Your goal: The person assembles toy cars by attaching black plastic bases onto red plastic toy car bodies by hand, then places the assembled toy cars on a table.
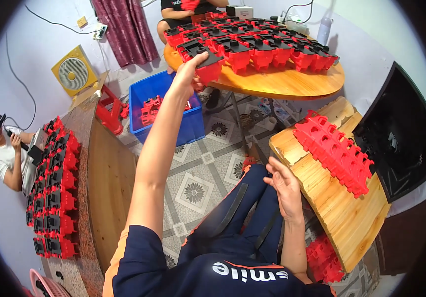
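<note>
My left hand (187,72) reaches far forward and grips a red and black plastic part (202,55) at the near-left edge of the round wooden table (292,81). That table carries several rows of the same red and black parts (265,44). My right hand (286,184) rests open over my right thigh, fingers touching the edge of a wooden board (341,213). A row of plain red parts (335,151) lies on that board, a little beyond the hand.
A blue crate (146,101) with red parts stands on the tiled floor. At left, a long table (104,183) holds several red and black parts (52,193), with a seated person (6,153) beside it. Another person (186,10) sits behind the round table. A black panel (396,133) stands at right.
</note>
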The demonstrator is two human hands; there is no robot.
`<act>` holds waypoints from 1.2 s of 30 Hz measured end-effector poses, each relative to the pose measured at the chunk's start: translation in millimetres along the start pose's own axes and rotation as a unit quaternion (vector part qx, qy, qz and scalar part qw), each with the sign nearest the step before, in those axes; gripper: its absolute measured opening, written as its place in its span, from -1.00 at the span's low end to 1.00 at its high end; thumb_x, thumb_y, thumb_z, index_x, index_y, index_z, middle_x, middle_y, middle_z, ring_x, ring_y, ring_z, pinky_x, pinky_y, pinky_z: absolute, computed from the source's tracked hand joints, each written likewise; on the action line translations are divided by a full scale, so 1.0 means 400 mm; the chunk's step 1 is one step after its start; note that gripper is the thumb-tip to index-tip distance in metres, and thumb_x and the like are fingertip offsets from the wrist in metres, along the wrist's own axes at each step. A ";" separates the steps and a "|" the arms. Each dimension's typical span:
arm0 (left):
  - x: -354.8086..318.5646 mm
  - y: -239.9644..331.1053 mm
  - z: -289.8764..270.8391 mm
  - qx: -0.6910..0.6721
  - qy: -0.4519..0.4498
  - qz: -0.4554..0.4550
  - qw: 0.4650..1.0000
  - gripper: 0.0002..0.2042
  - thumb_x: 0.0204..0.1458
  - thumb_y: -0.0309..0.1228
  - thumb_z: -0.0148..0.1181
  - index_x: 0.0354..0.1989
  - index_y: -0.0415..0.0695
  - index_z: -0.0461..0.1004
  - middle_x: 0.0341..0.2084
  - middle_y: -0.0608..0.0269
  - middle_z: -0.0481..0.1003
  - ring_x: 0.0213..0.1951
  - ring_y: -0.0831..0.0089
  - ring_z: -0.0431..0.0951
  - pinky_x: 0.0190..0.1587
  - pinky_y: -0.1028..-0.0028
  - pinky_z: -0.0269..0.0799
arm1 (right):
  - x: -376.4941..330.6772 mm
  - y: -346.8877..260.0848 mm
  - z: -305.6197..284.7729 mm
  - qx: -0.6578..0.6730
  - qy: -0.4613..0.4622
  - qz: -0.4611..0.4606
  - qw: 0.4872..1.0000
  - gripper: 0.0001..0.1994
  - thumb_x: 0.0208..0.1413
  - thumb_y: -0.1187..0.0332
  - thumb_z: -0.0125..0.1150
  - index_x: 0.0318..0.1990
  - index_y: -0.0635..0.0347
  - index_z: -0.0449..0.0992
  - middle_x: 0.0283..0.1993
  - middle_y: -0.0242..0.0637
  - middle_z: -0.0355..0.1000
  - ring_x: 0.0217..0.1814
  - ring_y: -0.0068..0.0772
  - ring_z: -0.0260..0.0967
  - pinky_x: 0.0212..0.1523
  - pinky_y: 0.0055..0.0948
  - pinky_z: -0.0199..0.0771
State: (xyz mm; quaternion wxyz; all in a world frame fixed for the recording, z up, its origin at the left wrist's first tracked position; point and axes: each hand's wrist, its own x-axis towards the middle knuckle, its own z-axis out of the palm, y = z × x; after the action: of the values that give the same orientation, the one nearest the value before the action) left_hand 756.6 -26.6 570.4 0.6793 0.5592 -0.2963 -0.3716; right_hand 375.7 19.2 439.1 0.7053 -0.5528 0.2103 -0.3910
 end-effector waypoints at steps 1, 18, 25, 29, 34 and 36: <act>0.027 0.003 0.014 0.018 0.032 -0.017 0.999 -0.60 -0.05 0.01 0.31 -0.18 -0.01 0.50 -0.56 0.37 0.52 -0.60 0.50 0.46 -0.42 0.44 0.44 | -0.022 0.005 -0.009 -0.006 0.016 0.018 1.000 -0.46 0.25 0.22 0.17 0.27 0.36 0.28 0.31 -0.13 0.25 0.32 -0.30 0.22 0.15 -0.39 0.38; 0.144 -0.041 -0.010 0.009 -0.028 0.082 0.996 0.13 -0.19 -0.17 0.50 0.41 -0.30 -0.24 0.04 0.05 0.34 -0.51 0.50 0.43 -0.51 0.49 0.43 | -0.238 -0.001 -0.059 -0.064 0.217 0.041 0.973 -0.59 0.25 0.35 0.16 0.19 0.36 0.37 0.16 -0.17 0.40 0.18 -0.39 0.36 0.10 -0.43 0.42; 0.164 -0.102 0.028 0.033 0.034 0.150 0.988 -0.07 0.03 0.07 0.29 0.43 -0.09 -0.12 -0.40 0.31 0.35 -0.55 0.60 0.30 -0.52 0.53 0.38 | -0.263 0.003 -0.069 -0.111 0.243 0.043 0.963 -0.66 0.27 0.35 0.12 0.12 0.35 0.43 0.14 -0.18 0.43 0.11 -0.37 0.42 0.03 -0.43 0.45; 0.245 -0.142 -0.026 0.066 0.092 0.216 0.970 -0.29 0.11 0.04 0.20 0.32 0.01 0.04 -0.35 0.22 0.41 -0.51 0.49 0.46 -0.50 0.51 0.50 | -0.239 -0.014 -0.114 -0.120 0.270 -0.005 0.955 -0.69 0.27 0.41 0.10 0.10 0.35 0.45 0.04 -0.20 0.48 0.03 -0.48 0.44 -0.01 -0.53 0.42; 0.043 -0.173 0.161 0.124 0.263 0.528 0.798 -0.59 0.15 -0.28 0.21 0.07 -0.25 0.32 -0.44 0.28 0.38 -0.47 0.50 0.38 -0.43 0.49 0.40 | -0.207 -0.038 -0.362 -0.321 0.535 -0.209 0.753 -0.52 0.21 0.32 0.19 0.24 0.31 0.29 0.16 -0.11 0.38 0.22 -0.28 0.32 0.16 -0.34 0.31; -0.167 -0.234 0.395 0.008 0.112 0.527 0.842 -0.65 0.14 -0.36 0.19 0.02 -0.31 0.36 -0.30 0.20 0.40 -0.31 0.47 0.42 -0.25 0.48 0.42 | -0.183 -0.062 -0.500 -0.401 0.615 -0.200 0.649 -0.46 0.18 0.24 0.23 0.25 0.29 0.27 0.20 -0.06 0.34 0.22 -0.14 0.30 0.20 -0.28 0.26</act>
State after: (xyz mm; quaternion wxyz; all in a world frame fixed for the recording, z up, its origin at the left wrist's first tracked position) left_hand 574.5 -65.1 510.8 0.7969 0.3617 -0.4713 0.1098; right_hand 177.6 -48.4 392.4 0.0286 -0.4431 0.6160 -0.6507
